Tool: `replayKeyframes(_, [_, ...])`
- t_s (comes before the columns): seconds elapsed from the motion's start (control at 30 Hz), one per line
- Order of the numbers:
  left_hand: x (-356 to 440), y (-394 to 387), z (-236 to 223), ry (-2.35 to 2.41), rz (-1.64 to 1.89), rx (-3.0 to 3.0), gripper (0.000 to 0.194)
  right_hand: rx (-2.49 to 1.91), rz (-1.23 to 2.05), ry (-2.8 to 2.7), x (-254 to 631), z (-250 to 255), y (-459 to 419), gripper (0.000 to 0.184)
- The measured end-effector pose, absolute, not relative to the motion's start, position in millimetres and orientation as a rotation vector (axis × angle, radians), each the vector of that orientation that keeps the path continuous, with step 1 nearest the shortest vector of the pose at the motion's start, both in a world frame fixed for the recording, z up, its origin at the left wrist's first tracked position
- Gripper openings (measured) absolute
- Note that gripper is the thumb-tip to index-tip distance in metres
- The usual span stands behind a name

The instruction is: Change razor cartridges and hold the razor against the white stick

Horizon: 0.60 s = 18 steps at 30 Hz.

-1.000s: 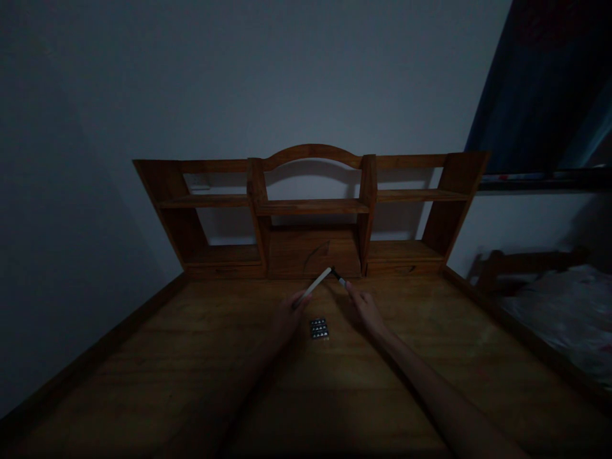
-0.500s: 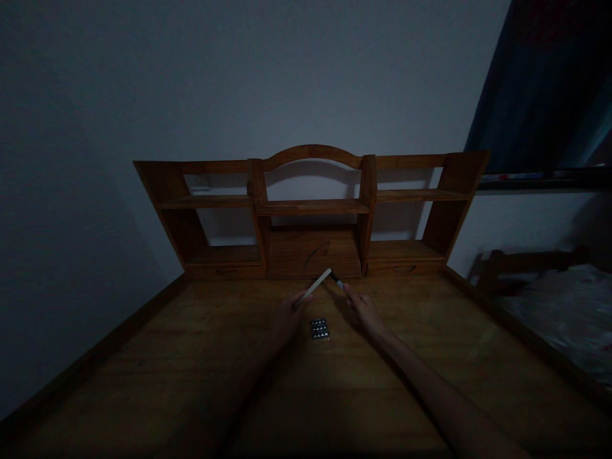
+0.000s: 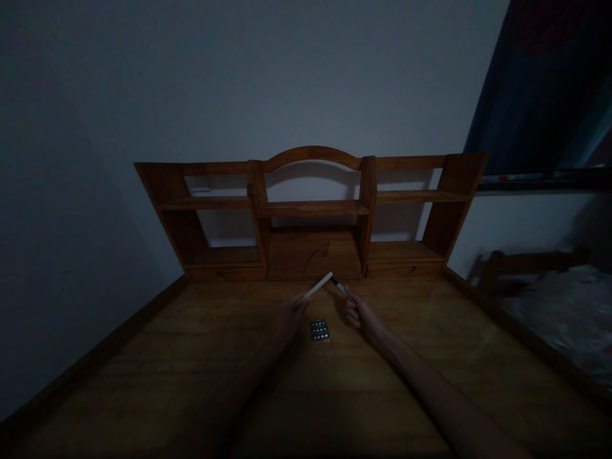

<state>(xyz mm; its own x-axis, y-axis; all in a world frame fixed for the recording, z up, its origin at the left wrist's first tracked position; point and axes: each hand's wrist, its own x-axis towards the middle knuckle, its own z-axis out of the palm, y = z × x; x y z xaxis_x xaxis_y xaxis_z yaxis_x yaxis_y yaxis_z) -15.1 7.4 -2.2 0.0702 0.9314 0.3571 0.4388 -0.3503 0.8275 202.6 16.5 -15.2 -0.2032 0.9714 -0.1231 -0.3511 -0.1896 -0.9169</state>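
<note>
My left hand [image 3: 288, 317] is closed around one end of a pale, flat stick [image 3: 315, 289], which slants up to the right. My right hand [image 3: 362, 311] grips a slim pen-like tool [image 3: 341, 289] with a dark tip and a light grey section; its exact kind is hard to make out in the dim light. The tool's dark tip meets or nearly meets the stick's upper end. Between and below the hands, a small dark block of three rows with white marks [image 3: 319, 330] lies on the wooden desk [image 3: 382, 382].
A wooden shelf unit [image 3: 313, 208] with open compartments and small drawers stands along the back of the desk, against the wall. Raised edging [image 3: 516, 328] runs down the right side. Beyond it are a wooden frame [image 3: 535, 258] and crumpled clear plastic [image 3: 568, 312].
My right hand has moved slightly down, and more of the pen-like tool's grey section shows above its fingers. The stick's upper end sits a touch lower. The dark block stays put.
</note>
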Motion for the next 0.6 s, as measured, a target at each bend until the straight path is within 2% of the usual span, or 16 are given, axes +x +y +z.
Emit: replayKeyframes(0.6, [-18.7, 11.4, -3.0, 1.366, 1.302, 1.854, 0.038, -0.868, 1.670, -0.970, 203.9, -12.5, 15.5, 0.057])
